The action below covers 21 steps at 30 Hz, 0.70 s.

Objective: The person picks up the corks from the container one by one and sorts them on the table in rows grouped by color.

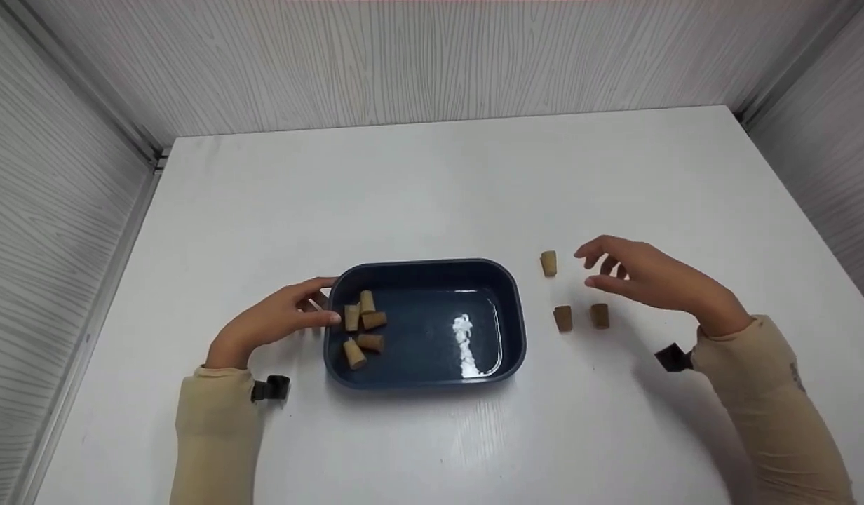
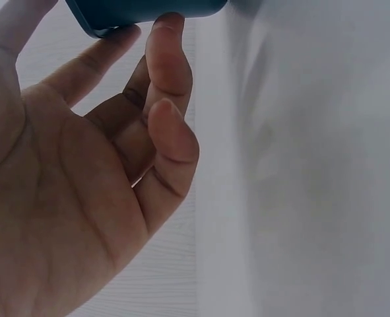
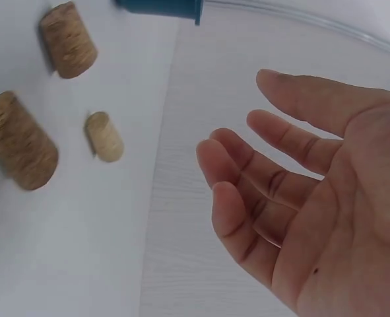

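A dark blue rectangular dish [image 1: 432, 384] stands on the white table. My left hand [image 1: 274, 319] holds its left end, the thumb tip over the rim and the other fingers along the outer wall; the left wrist view shows those fingers [image 2: 168, 63] bent near the dish's underside. Several tapered corks [image 1: 370, 342] lie in the dish's left part. Right of the dish are three more: a lighter cork [image 1: 549, 264] farther back and two darker ones, a cork [image 1: 563, 318] and another cork [image 1: 599, 315]. Above the table beside them, my right hand [image 1: 642, 273] hovers with loosely bent fingers, holding nothing.
White wood-grain panels [image 1: 418, 63] wall in the table at the back and both sides. A small black clip-like piece [image 1: 271, 388] sits at the left wrist, and a similar black piece [image 1: 674, 358] at the right.
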Motion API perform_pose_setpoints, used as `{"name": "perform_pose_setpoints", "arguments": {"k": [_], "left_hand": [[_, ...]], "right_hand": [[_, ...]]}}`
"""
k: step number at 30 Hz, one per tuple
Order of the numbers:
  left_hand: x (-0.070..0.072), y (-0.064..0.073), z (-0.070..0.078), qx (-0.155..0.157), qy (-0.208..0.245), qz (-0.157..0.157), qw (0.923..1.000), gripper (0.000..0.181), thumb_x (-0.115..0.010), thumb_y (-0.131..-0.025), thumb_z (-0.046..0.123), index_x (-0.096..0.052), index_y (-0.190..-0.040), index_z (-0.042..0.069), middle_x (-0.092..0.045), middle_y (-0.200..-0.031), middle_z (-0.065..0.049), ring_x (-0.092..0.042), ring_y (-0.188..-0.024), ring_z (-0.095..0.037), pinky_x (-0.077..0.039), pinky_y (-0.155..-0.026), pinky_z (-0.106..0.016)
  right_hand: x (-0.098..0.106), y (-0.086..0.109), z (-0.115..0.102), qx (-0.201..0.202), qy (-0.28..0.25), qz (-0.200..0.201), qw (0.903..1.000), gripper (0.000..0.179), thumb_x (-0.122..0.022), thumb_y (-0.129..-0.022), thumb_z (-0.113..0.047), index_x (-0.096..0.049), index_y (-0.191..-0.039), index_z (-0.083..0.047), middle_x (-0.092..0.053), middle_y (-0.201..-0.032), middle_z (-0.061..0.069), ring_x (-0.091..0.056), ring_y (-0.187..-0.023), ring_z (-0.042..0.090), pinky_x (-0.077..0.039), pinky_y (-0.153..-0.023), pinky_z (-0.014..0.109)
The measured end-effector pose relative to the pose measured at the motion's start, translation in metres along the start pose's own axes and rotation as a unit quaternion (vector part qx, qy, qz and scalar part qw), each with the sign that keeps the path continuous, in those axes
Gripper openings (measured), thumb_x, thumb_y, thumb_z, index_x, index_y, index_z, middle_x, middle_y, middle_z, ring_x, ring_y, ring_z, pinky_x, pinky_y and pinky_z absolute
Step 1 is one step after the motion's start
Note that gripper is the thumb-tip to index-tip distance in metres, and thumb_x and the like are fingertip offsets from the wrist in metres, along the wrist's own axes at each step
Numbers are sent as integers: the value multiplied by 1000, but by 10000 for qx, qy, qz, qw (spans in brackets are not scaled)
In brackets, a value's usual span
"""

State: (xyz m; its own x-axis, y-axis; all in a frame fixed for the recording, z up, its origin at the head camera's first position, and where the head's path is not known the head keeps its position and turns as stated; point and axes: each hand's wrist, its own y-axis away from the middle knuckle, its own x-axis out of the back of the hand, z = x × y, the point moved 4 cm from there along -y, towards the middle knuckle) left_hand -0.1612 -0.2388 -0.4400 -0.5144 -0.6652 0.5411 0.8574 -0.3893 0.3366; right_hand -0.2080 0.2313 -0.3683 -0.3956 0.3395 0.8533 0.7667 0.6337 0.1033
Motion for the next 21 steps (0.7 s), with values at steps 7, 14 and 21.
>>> {"name": "perform_pose_setpoints", "arguments": {"k": [7, 14, 21], "left_hand": [[-2, 4, 3, -4, 61, -40, 10000, 67, -65, -91, 40, -39, -148, 17, -60, -113, -13, -57, -95, -20, -44, -81, -34], [-5, 6, 2, 31, 88, -24, 10000, 67, -65, -91, 40, -38, -149, 17, -60, -113, -13, -58, -93, -20, -45, -81, -34], [-6, 7, 5, -32, 172, -65, 9998, 68, -65, -92, 40, -37, -149, 17, -61, -110, -13, -61, -92, -20, -46, -81, -35]], "right_hand": [[8, -16, -36, 436, -31, -1, 9990, 36, -61, -95, -14, -52, -129, -8, -61, -118, 7, -61, -97, 16, -51, -80, 30], [16, -34, -73, 818, -107, -103, 9965, 35, -60, -96, -15, -52, -129, -9, -64, -111, 4, -62, -93, 13, -51, -78, 30], [16, -51, -97, 964, -390, -340, 9940, 36, -60, -96, -17, -52, -130, -10, -62, -114, 5, -63, -82, 12, -52, -72, 28]]}}
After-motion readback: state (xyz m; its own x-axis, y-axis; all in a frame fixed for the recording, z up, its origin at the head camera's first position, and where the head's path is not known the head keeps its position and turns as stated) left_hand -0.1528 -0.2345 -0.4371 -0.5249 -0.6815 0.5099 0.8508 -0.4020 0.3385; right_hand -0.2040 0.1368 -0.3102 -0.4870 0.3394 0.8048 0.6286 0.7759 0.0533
